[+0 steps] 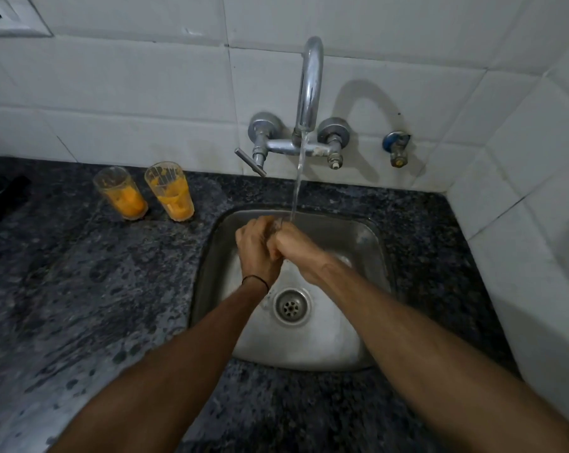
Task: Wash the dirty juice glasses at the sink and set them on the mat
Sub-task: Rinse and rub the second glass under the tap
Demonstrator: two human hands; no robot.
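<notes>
Both hands are pressed together over the steel sink [211, 256], under the running stream of water [297, 178]. My left hand [255, 246] wraps around a clear juice glass [277, 224]. Only a bit of the glass's rim shows between the fingers. My right hand [296, 250] is closed against the same glass from the right. Two dirty glasses stand upright on the counter to the left of the sink, both smeared with orange pulp. One is further left [123, 194] and the other is nearer the sink [172, 192]. No mat is in view.
The curved wall tap [309, 86] is above the sink, with a lever handle [250, 161] sticking out to its left and a small valve [396, 148] on the right. The drain [291, 305] is below my wrists. Dark speckled counter [96, 289] surrounds the sink. A dark object [2, 197] lies at the far left edge.
</notes>
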